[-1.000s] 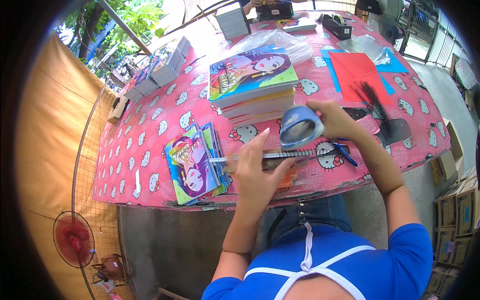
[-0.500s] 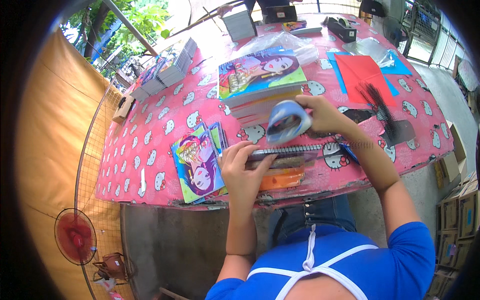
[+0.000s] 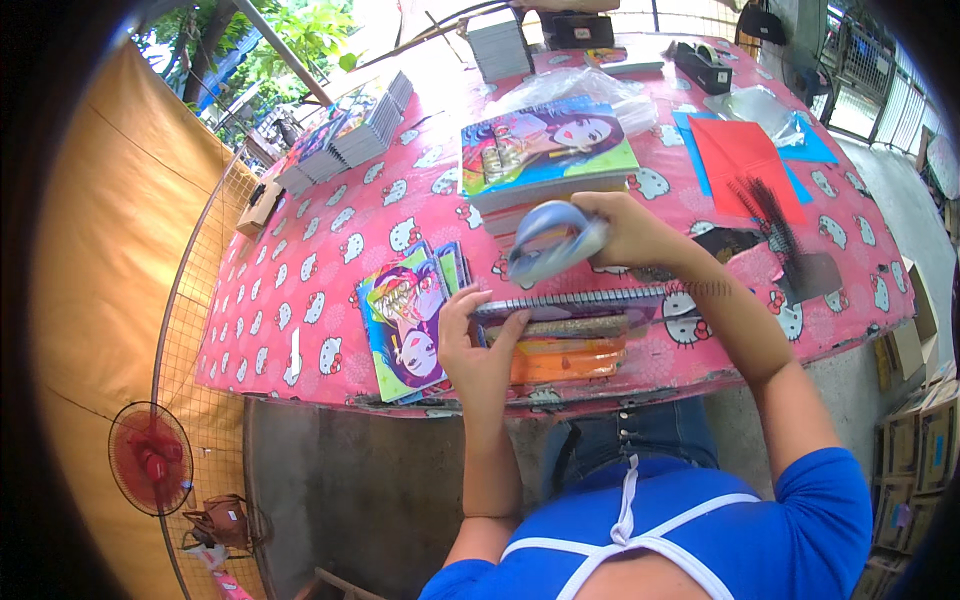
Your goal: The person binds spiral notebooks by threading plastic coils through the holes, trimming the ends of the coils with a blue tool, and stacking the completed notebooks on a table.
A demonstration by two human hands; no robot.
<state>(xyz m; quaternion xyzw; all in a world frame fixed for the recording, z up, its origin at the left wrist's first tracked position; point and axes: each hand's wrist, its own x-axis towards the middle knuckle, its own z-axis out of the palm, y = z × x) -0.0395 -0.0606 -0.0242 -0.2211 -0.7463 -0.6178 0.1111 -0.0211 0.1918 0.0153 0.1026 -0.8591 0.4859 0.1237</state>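
My left hand point(image 3: 475, 335) is closed on the left end of a spiral notebook point(image 3: 568, 365), thumb on the near side. A dark wire coil point(image 3: 590, 298) runs along the notebook's upper edge, its loose end sticking out to the right beneath my right forearm. My right hand point(image 3: 630, 230) is closed around a blue, loop-handled tool point(image 3: 550, 245), blurred by motion and held just above the coil; its exact kind is unclear. Several notebooks with cartoon covers point(image 3: 405, 335) lie left of my left hand. Behind the tool stands a thick pile of similar notebooks point(image 3: 550, 150).
Loose black coils point(image 3: 765, 215) lie at the right beside red sheets point(image 3: 740, 165) and blue sheets. Clear plastic point(image 3: 640, 95) and a black tape dispenser point(image 3: 702, 68) are farther back. More stacked notebooks point(image 3: 345, 140) line the left side of the pink table point(image 3: 285, 280).
The blue tool and my right hand have moved left along the coil. My left hand keeps its hold on the notebook. The whole view has shifted slightly.
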